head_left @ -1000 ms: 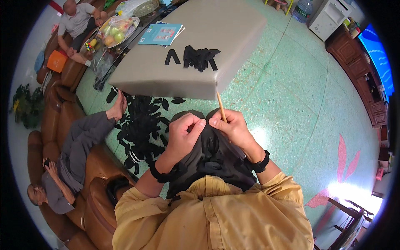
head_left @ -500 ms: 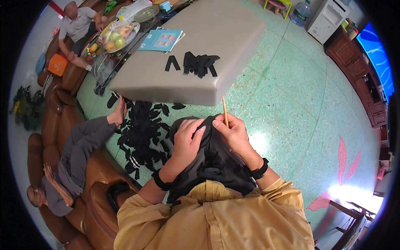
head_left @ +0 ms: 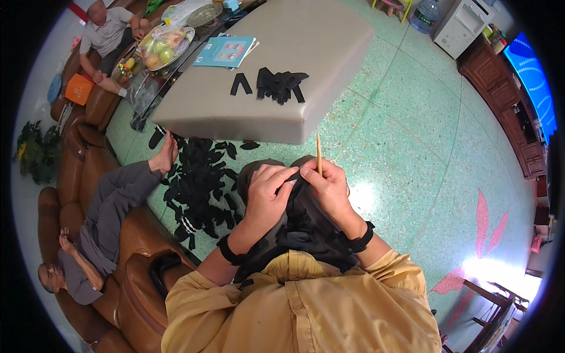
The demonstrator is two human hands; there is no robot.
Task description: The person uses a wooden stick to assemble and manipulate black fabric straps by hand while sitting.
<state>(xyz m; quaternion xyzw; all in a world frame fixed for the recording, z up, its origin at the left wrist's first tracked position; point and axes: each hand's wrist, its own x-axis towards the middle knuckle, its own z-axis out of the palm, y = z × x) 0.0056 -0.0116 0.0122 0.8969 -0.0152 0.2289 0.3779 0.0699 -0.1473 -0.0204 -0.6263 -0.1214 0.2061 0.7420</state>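
Above my lap, my left hand [head_left: 269, 192] is closed, its thumb and fingers pinching a black fabric strip [head_left: 296, 177]. My right hand [head_left: 331, 191] meets it on the other side, thumb and forefinger at the strip's edge. A slim pointed wooden stick [head_left: 319, 154] stands up from the right hand's grip, its tip toward the footstool. The fingers hide most of the strip. More black fabric pieces [head_left: 300, 235] lie on my dark trousers, hard to tell apart from them.
Ahead stands a large beige padded footstool [head_left: 282, 35] bearing folded black strips [head_left: 279, 86] and blue booklets [head_left: 226, 52]. Black pieces [head_left: 200, 176] cover the floor at left. One person [head_left: 88, 253] reclines on the brown sofa [head_left: 141, 282]; another person [head_left: 109, 35] sits farther back.
The black strip between my hands shows less than before, more of it covered by my fingers. The stick stays upright in my right hand. The reclining person's hand has lifted slightly.
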